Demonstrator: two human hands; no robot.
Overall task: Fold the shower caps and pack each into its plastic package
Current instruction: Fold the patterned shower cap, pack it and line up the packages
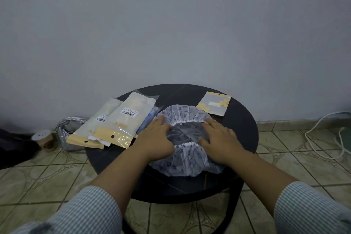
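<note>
We press both flat palms, left hand (155,138) and right hand (218,137), on the cap (182,159); its elastic could spring back, spoiling our fold.

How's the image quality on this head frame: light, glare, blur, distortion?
Head view: dim, flat light with a bluish-grey cast on the wall; glare on the plastic package near its hang-hole end; wide-angle bending toward the edges, visible in the floor tiles; shower cap and both hands are reasonably sharp, while the sleeves at the bottom corners are soft.
</note>
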